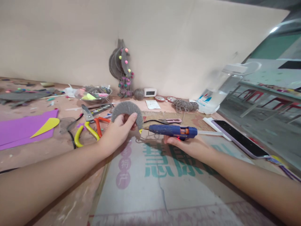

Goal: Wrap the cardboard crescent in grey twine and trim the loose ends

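Closed around the inner edge of a grey yarn-wrapped crescent is my left hand. My right hand grips a blue hot glue gun from below, and a red light glows on its body. The gun's nozzle points left and meets or nearly meets the crescent's lower right end, where a small yellow bit shows. A white glue stick sticks out of the gun's back. Under both hands lies a printed board with a thin grey yarn strand across it.
Yellow-handled scissors, orange-handled pliers and purple sheets lie left. Behind stand a decorated grey hanging piece, a small digital clock and a yarn bundle. A water bottle and a phone are right.
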`<state>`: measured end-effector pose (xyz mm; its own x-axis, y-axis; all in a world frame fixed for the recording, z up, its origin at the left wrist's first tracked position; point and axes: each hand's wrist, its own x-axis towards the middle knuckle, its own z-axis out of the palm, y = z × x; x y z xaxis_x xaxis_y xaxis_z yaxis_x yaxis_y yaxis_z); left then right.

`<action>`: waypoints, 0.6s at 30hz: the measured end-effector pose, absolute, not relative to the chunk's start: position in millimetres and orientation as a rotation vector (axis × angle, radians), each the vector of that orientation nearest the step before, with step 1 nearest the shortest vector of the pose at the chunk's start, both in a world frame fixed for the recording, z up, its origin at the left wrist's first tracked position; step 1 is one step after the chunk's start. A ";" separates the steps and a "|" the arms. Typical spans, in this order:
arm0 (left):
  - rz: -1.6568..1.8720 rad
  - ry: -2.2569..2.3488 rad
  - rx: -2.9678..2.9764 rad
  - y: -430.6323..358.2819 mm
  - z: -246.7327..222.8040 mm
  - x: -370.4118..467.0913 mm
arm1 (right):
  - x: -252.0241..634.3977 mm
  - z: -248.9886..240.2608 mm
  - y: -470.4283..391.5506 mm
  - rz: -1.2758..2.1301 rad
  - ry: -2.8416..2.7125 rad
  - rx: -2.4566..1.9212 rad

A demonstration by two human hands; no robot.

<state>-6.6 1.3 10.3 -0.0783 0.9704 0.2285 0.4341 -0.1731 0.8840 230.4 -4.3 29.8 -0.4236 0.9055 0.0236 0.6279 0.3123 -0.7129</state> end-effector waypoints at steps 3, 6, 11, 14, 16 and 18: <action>1.204 1.574 1.640 0.7 10.2 -6.9 | 231.5 27.7 -3.7 0.862 -2.206 -1.379; 1.205 1.569 1.644 0.1 10.6 -6.8 | 232.2 26.2 -4.3 0.846 -2.204 -1.348; 1.188 1.600 1.643 -1.0 10.2 -6.7 | 226.5 29.3 -6.7 0.927 -2.139 -1.314; 1.166 1.613 1.633 -1.5 10.0 -7.0 | 223.6 30.2 -6.9 0.943 -2.103 -1.305; 1.170 1.606 1.639 -1.6 9.9 -7.3 | 223.6 29.2 -6.4 0.946 -2.096 -1.312; 1.170 1.605 1.652 -1.6 9.7 -7.6 | 224.2 28.0 -6.1 0.974 -2.094 -1.314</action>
